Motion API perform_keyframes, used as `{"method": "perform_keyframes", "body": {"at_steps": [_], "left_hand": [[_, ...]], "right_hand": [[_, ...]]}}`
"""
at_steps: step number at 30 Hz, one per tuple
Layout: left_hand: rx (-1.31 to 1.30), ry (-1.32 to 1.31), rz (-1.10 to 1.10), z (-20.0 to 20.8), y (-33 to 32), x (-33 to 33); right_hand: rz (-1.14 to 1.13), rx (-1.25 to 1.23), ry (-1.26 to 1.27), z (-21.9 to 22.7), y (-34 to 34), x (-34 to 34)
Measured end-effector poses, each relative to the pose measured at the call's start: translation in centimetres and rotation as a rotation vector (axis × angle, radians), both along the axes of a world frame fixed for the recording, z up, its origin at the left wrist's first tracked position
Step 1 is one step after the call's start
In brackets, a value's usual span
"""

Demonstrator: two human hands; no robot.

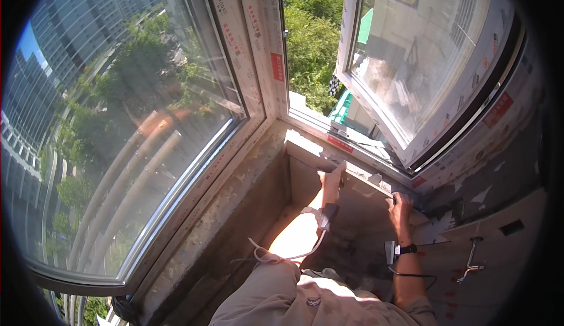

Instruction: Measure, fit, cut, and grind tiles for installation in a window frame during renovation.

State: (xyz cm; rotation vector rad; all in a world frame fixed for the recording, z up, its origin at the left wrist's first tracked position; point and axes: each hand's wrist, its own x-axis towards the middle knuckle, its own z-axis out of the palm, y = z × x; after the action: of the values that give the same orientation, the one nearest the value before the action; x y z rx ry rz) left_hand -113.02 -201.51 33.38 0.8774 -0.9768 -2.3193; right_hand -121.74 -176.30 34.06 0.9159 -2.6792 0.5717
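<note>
A flat, greyish-brown panel, like a large wall tile (304,180), stands upright against the low wall under the window corner. My left hand (331,184) grips its upper edge, thumb and fingers at the rim. Farther right along that edge, my right hand (400,207) curls its fingers over the top. Both forearms reach forward from my body, each with a strapped-on device and a cable at the wrist. Broken, pale mortar (305,145) shows along the ledge just behind the panel. The panel's lower part is in shadow and partly hidden by my arms.
An open window sash (405,144) swings inward at upper right, its lower corner close above my right hand. A large glazed window (135,150) fills the left, above a rough concrete ledge (235,194). Wires (470,267) poke out of the right wall near a square hole (511,227).
</note>
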Motion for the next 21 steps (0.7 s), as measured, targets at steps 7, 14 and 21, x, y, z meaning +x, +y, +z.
{"method": "perform_keyframes", "body": {"at_steps": [7,14,21], "left_hand": [[-0.016,-0.051,0.000,-0.5,0.0,-0.5],[-0.016,-0.085,0.002,-1.0,0.1,-0.9],[0.006,-0.088,0.016,-0.9,-0.4,-0.2]], "right_hand": [[-0.011,0.054,-0.024,-0.2,0.3,-0.4],[0.007,0.069,-0.037,-0.8,0.6,-1.1],[0.015,0.029,-0.019,-1.0,0.0,-1.0]]}}
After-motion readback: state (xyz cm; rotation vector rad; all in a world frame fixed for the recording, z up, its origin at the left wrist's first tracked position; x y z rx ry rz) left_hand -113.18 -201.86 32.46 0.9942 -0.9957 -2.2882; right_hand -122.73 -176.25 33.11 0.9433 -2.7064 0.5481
